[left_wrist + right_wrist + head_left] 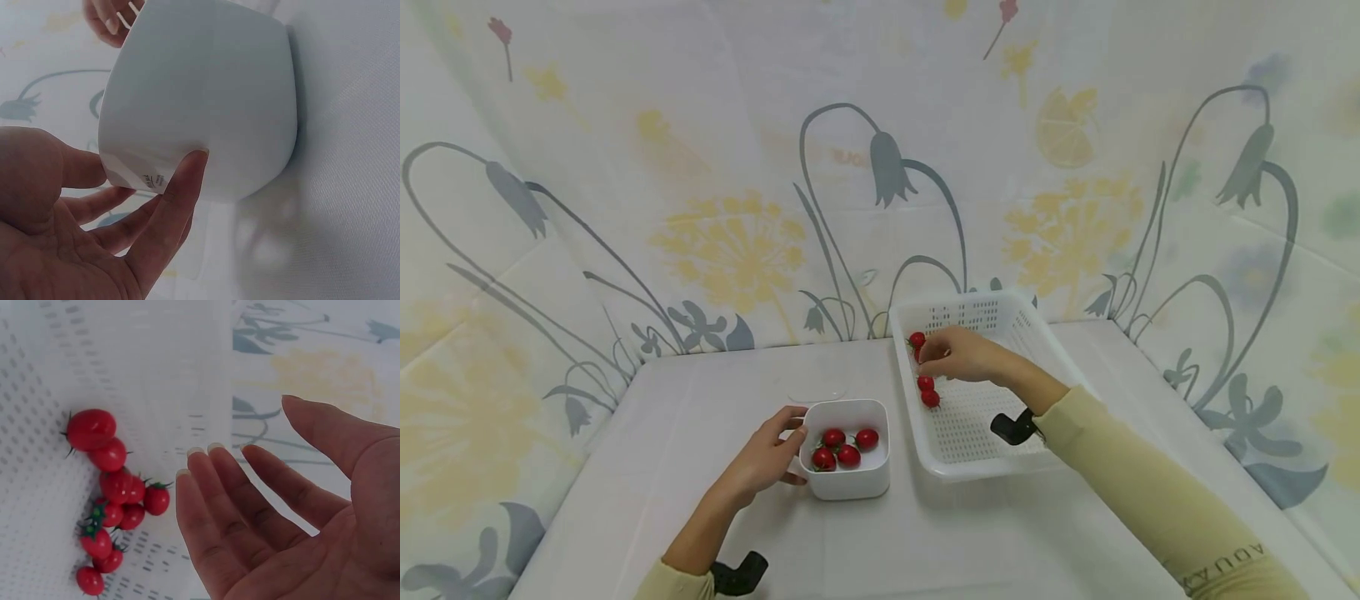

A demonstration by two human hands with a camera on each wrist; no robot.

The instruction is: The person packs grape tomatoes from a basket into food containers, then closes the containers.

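Note:
A white container (850, 485) sits on the table with several cherry tomatoes (844, 447) inside. My left hand (767, 458) rests against its left wall. In the left wrist view the thumb (178, 200) lies straight on the container (200, 100) and the other fingers reach past its lower edge. My right hand (958, 354) hovers over the left side of a white perforated basket (981, 421), just above a few loose cherry tomatoes (927, 389). In the right wrist view that hand (250, 512) is spread with nothing in it, beside a cluster of tomatoes (115, 494) on the basket floor (137, 362).
A faint clear disc (816, 390), perhaps a lid, lies behind the container. The white table (925, 542) is walled on three sides by a floral cloth (737, 242). Black wrist mounts (1015, 427) sit on both forearms.

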